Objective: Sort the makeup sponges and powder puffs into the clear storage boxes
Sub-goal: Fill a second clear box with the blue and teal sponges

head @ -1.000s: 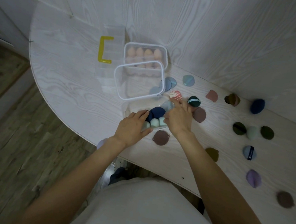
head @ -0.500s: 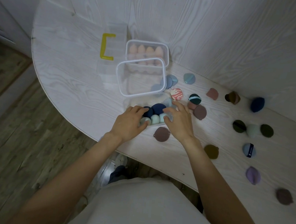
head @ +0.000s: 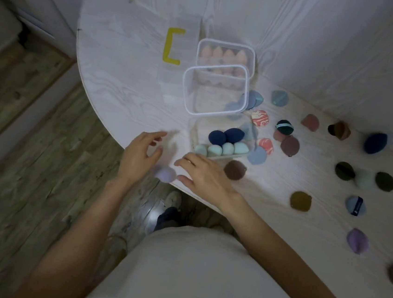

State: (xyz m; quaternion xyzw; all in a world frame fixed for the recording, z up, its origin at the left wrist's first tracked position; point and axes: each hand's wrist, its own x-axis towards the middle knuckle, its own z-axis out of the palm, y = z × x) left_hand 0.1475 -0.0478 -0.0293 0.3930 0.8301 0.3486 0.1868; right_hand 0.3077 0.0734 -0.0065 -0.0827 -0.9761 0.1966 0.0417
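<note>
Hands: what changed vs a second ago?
Both hands left the near box, pulling back toward the table edge. Left hand and right hand now flank a lilac sponge, holding nothing. Blue and mint sponges in the box and loose puffs stayed put.

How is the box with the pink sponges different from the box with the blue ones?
The far box holds only peach-pink sponges; the near box holds navy sponges and pale mint sponges. A clear lid leans over the far box and hides part of it; the near box is uncovered. Both are clear plastic, and both sit on the white table.
</note>
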